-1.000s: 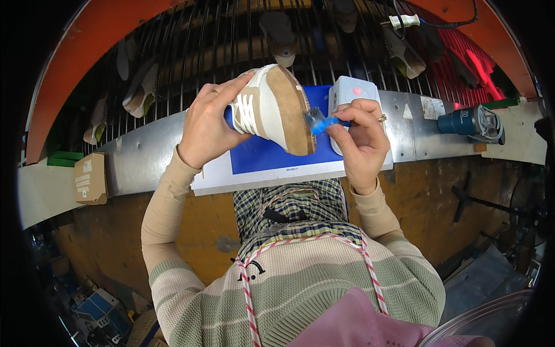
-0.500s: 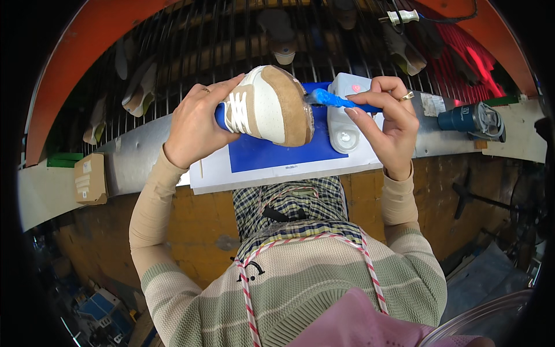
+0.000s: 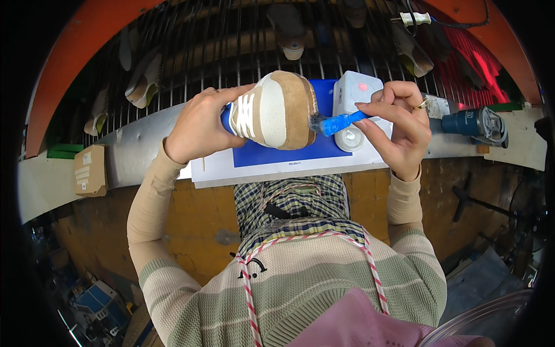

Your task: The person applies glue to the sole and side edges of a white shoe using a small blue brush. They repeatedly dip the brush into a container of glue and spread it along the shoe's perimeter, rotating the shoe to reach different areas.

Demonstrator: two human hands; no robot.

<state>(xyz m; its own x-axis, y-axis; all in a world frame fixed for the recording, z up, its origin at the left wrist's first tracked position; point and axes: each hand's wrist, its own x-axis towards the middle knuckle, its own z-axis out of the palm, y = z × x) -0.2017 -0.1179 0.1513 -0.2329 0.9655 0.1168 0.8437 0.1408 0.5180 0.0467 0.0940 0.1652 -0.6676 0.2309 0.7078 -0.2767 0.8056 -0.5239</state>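
Note:
My left hand is closed round the heel end of a tan and white shoe upper with white laces, its toe turned to the right. Blue material shows at its opening. Pinched between the thumb and fingers of my right hand is a blue-handled brush. Its dark bristles touch the lower edge of the toe. Behind the brush stands a white plastic container, with a round whitish cap or dish beside it.
A blue sheet lies on white paper over the metal ledge. Beyond runs a rack of dark rods carrying several shoes and soles. A cardboard box sits at left, a teal tumbler at right. A white plug hangs at upper right.
The brush has moved down along the toe edge, its handle now slanting up to the right. My left hand has turned the shoe upper slightly and shifted it right.

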